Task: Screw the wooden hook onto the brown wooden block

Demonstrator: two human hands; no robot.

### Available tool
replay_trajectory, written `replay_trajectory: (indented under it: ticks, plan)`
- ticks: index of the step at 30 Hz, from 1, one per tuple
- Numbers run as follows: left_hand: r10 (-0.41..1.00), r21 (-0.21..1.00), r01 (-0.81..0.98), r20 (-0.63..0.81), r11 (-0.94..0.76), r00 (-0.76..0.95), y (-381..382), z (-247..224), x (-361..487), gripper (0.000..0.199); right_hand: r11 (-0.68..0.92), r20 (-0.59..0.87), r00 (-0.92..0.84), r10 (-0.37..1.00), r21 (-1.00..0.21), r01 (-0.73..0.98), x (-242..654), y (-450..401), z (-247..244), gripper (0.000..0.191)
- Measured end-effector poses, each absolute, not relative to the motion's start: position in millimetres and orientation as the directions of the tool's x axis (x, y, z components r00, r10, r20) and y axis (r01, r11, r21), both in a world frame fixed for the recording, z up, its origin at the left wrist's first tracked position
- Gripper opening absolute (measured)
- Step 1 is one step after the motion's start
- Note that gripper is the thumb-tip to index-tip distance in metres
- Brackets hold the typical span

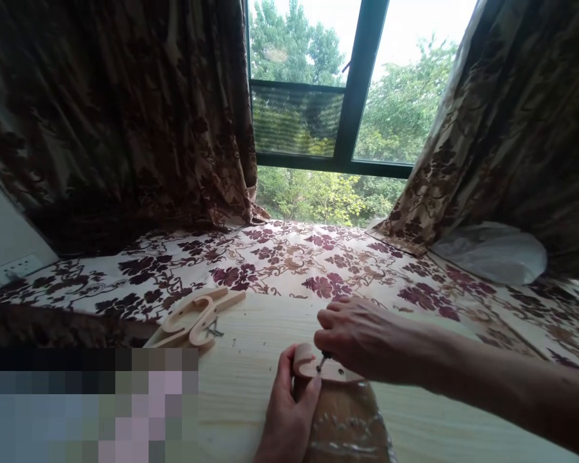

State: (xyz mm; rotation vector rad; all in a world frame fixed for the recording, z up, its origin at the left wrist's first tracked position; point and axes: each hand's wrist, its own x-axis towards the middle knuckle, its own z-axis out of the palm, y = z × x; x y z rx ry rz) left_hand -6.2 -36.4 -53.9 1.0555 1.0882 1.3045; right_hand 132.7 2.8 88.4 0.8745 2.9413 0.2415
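A pale curved wooden piece (305,361) with dark holes lies on a brown block wrapped in clear plastic (347,418). My left hand (292,402) grips the piece's rounded left end, thumb near one hole. Above it, my right hand (352,334) is closed round a tool whose handle is hidden in the fist; its thin dark shaft (323,361) points down at a hole in the piece.
More curved wooden pieces (193,318) and a few screws (215,329) rest at the left on the pale wooden board (251,379). Behind are a floral cloth (289,257), curtains, a window and a clear plastic bag (492,252). The lower left is pixelated.
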Motion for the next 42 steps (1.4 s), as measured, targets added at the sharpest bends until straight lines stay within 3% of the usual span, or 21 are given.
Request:
replay_trajectory:
  ticks: [5, 9, 15, 21, 27, 29, 32, 37, 42]
  plan:
    - [0.999, 0.99, -0.136, -0.019, 0.022, 0.027, -36.3, -51.5, -8.7, 0.035, 0.879, -0.091, -0.883, 0.46, 0.185, 0.439, 119.5, 16.2, 93.6, 0.017]
    - [0.997, 0.993, -0.117, 0.007, 0.003, 0.081, -36.6, -52.6, -11.1, 0.032, 0.868, -0.19, -0.848, 0.494, 0.168, 0.468, 109.6, 23.7, 94.9, 0.012]
    - [0.996, 0.992, -0.128, 0.022, -0.01, 0.09, -39.3, -51.2, -10.5, 0.027, 0.81, -0.203, -0.786, 0.584, 0.201, 0.55, 107.8, 23.5, 95.0, 0.01]
    - [0.995, 0.993, -0.116, 0.021, -0.01, 0.093, -36.9, -51.1, -10.7, 0.032, 0.909, -0.229, -0.881, 0.414, 0.139, 0.392, 106.0, 19.5, 95.0, 0.014]
    - [0.998, 0.999, -0.045, 0.016, -0.014, 0.057, -33.6, -55.0, -10.9, 0.033, 0.77, -0.239, -0.732, 0.638, 0.22, 0.599, 101.2, 24.5, 96.2, 0.011]
    - [0.999, 0.999, -0.029, 0.024, -0.022, 0.04, -33.8, -56.3, -10.8, 0.034, 0.756, -0.239, -0.718, 0.654, 0.238, 0.609, 102.2, 23.1, 98.4, 0.011]
    - [0.999, 0.999, -0.001, 0.037, -0.037, 0.018, -34.5, -57.4, -11.3, 0.037, 0.816, -0.258, -0.776, 0.576, 0.242, 0.525, 104.0, 16.8, 104.2, 0.008]
    - [0.997, 0.997, 0.052, 0.059, -0.062, 0.048, -34.8, -53.2, -12.3, 0.033, 0.899, -0.275, -0.864, 0.421, 0.256, 0.356, 104.3, 9.5, 107.5, 0.02]
    - [0.998, 0.998, 0.055, 0.041, -0.044, 0.049, -33.2, -51.4, -11.4, 0.034, 0.901, -0.304, -0.852, 0.427, 0.22, 0.374, 100.6, 17.2, 103.4, 0.016]
